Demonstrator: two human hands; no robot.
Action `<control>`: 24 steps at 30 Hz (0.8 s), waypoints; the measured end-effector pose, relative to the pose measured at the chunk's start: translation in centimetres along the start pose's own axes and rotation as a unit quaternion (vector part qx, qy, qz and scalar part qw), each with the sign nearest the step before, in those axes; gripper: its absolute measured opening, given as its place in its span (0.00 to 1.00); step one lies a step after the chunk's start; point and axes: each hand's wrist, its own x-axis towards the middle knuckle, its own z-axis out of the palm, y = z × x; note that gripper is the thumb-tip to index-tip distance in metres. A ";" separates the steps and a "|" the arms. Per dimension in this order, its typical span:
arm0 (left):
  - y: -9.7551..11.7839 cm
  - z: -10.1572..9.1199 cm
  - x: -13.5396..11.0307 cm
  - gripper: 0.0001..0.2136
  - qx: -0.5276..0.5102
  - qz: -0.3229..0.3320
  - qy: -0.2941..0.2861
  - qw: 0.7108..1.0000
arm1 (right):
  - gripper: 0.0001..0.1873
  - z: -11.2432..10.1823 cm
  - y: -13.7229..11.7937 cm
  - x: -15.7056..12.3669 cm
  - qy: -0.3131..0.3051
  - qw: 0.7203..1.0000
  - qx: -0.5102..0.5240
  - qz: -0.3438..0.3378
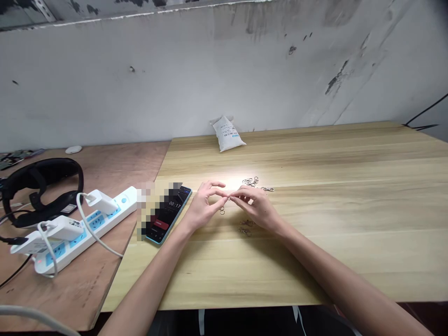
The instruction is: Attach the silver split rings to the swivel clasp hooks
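My left hand and my right hand meet over the table, thumb and index finger of each pinched together. Between the fingertips is a small metal ring, mostly hidden by the fingers. Another metal ring shows just below my left thumb; whether it hangs or lies on the wood I cannot tell. Beyond my right hand lies a loose pile of metal clasps and rings, with a single clasp to its right. Nearer me, under my right wrist, is a small cluster of metal clasps.
A phone showing a timer lies left of my left hand. At the back, a white plastic packet rests near the wall. A power strip with plugs and cables, and a black headset, occupy the lower brown board at left.
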 end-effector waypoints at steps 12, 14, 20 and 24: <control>0.2 0.5 -0.3 0.03 0.206 0.063 0.030 0.976 | 0.07 0.3 0.7 0.0 -0.028 0.998 0.002 0.053; 0.2 0.6 -0.4 0.03 0.243 0.082 0.036 0.966 | 0.06 0.4 1.0 0.0 -0.026 0.998 -0.015 0.060; 0.3 0.9 -0.4 0.03 0.261 0.080 0.050 0.961 | 0.06 0.8 0.2 -0.2 -0.017 0.994 -0.106 0.018; 0.6 0.8 -0.4 0.04 0.200 0.035 0.068 0.977 | 0.10 0.7 -0.3 -0.5 -0.014 0.977 -0.195 -0.081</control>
